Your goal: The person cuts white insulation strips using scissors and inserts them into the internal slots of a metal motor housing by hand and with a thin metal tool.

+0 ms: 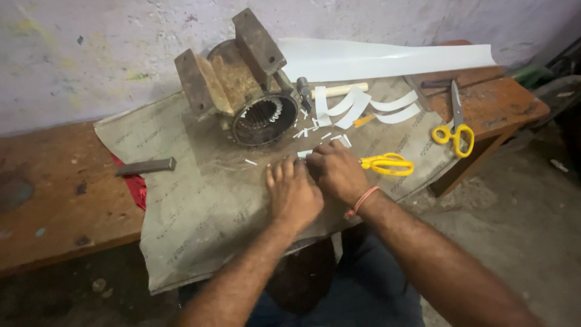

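My left hand (293, 192) lies flat, palm down, on a grey cloth sheet (200, 200) over the wooden bench (54, 200). Right beside it my right hand (336, 172) curls its fingers over a small white paper piece (304, 154), pinching it against the cloth. Small white paper scraps (315, 130) lie scattered just beyond the hands. A rusty round motor stator with a toothed bore (261, 118) rests behind them. Yellow-handled scissors (387, 163) lie closed next to my right hand.
Curved white paper strips (363, 106) and a large white sheet (387, 59) lie at the back right. A second pair of yellow-handled scissors (455, 124) rests at the bench's right end. A dark metal bar (146, 166) and red cloth (134, 186) are at the left.
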